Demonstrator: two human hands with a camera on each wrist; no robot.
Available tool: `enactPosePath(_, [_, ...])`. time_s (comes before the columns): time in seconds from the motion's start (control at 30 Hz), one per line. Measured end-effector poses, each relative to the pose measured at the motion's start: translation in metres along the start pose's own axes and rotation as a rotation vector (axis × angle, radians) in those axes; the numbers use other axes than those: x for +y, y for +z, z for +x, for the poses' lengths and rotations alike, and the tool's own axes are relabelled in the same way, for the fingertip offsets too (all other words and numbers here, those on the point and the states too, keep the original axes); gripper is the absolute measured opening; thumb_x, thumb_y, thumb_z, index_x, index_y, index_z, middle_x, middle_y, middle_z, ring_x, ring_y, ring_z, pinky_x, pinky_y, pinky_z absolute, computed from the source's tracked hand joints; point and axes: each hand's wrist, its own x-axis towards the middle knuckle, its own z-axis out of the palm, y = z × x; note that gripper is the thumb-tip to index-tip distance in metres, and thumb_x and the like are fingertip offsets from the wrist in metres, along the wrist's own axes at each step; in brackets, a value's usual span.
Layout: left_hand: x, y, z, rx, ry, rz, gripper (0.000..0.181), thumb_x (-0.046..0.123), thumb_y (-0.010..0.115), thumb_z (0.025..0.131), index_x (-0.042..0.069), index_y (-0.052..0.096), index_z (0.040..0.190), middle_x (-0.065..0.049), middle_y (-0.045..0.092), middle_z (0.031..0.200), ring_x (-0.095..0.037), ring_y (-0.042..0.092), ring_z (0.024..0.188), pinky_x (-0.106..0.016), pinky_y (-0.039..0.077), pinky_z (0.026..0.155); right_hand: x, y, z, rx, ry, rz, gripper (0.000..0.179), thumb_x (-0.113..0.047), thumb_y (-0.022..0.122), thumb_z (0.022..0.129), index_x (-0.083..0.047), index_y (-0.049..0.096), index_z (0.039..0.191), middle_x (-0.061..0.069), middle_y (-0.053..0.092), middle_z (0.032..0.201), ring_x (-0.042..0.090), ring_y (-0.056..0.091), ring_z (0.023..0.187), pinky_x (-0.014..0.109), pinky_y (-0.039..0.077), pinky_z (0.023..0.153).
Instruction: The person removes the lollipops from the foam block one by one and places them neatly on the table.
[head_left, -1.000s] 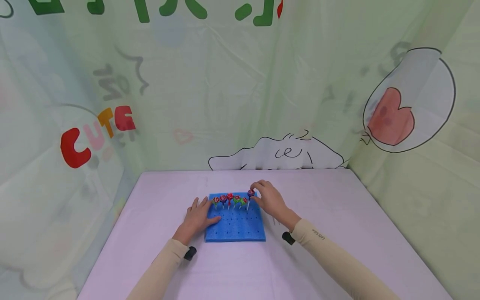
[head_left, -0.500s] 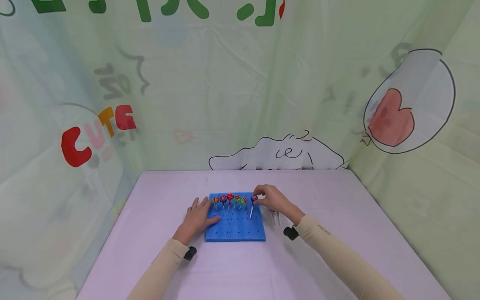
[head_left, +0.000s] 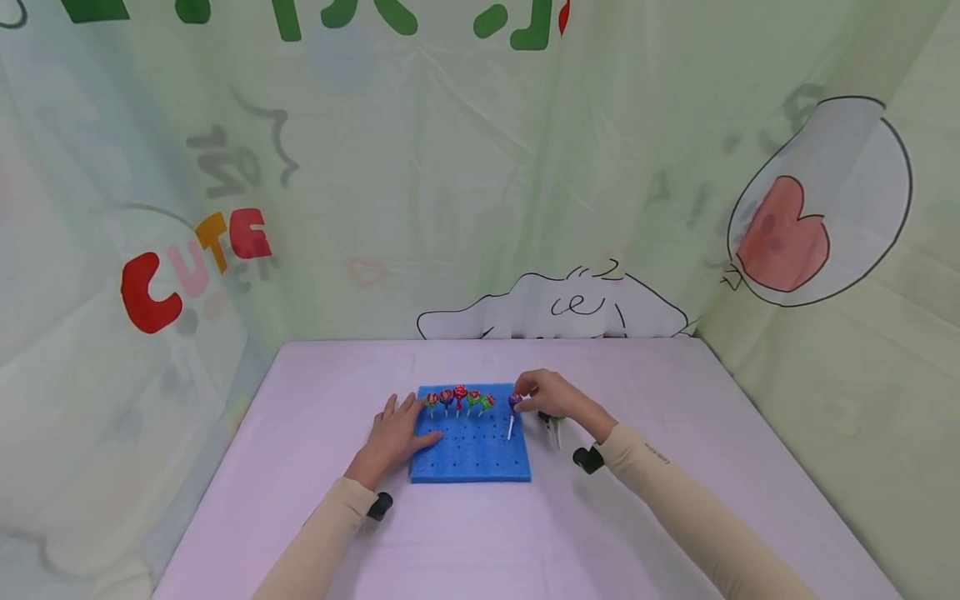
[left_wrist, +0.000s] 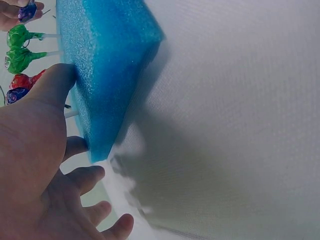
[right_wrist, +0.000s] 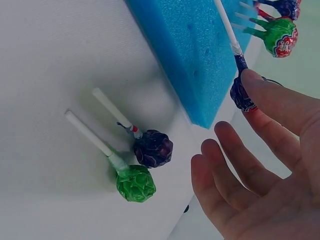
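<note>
Pinched in the right hand (head_left: pixel 558 395), purple lollipop (head_left: pixel 514 400) hangs by the foam (head_left: pixel 472 462)'s far right corner; left hand (head_left: pixel 393 435) spread opposite; five lollipops (head_left: pixel 461 392) stand planted, two loose lollipops (right_wrist: pixel 152 149) seemingly left.

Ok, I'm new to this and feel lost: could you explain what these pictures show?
No machine here, just a person working bare-handed. The wide picture comes from a camera worn on the head; the two close ones from black cameras on the wrists. On the table lies a blue foam board with five lollipops standing in a row. The left hand rests on the board's left edge; the right hand pinches a sixth lollipop, wrapped in purple, by its candy end. Right of the board, a green lollipop and a dark lollipop lie loose.
</note>
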Motion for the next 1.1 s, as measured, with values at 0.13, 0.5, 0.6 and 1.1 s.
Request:
enactPosePath(0.13, [0.001,-0.001,0.000,-0.004,0.000,-0.002,0.080,0.052,0.067,0.092,0.006,0.041,0.153,-0.021,0.031,0.163,-0.049,0.016,0.152,-0.068,0.022,0.118,0.001,-0.002,-0.003,-0.008,0.004,0.000,0.020,-0.012,0.074,0.091,-0.004,0.068,0.109,0.014,0.070,0.115,0.034,0.063,0.112,0.050,0.054,0.098])
enactPosePath(0.5, [0.003,-0.003,0.000,0.001,0.008,0.001,0.080,0.052,0.067,0.092,0.005,0.042,0.152,-0.021,0.032,0.162,-0.049,0.017,0.152,-0.068,0.023,0.118,0.014,-0.014,-0.008,-0.036,0.047,-0.014,0.022,-0.012,0.074,0.091,-0.004,0.069,0.110,0.014,0.070,0.115,0.031,0.063,0.111,0.047,0.056,0.095])
enactPosePath(0.6, [0.002,-0.002,0.001,0.007,0.013,0.007,0.080,0.052,0.067,0.092,0.005,0.042,0.152,-0.021,0.033,0.162,-0.049,0.018,0.152,-0.068,0.024,0.117,0.020,-0.016,-0.009,-0.043,0.046,-0.026,0.021,-0.012,0.074,0.090,-0.004,0.069,0.109,0.014,0.070,0.113,0.031,0.064,0.109,0.047,0.056,0.094])
enactPosePath(1.1, [0.003,0.000,-0.002,-0.002,-0.008,0.003,0.080,0.052,0.067,0.092,0.005,0.042,0.152,-0.021,0.033,0.162,-0.049,0.018,0.152,-0.068,0.024,0.118,0.037,-0.035,-0.024,-0.076,0.056,-0.076,0.021,-0.011,0.075,0.089,-0.003,0.070,0.108,0.013,0.071,0.109,0.028,0.063,0.104,0.048,0.056,0.091])
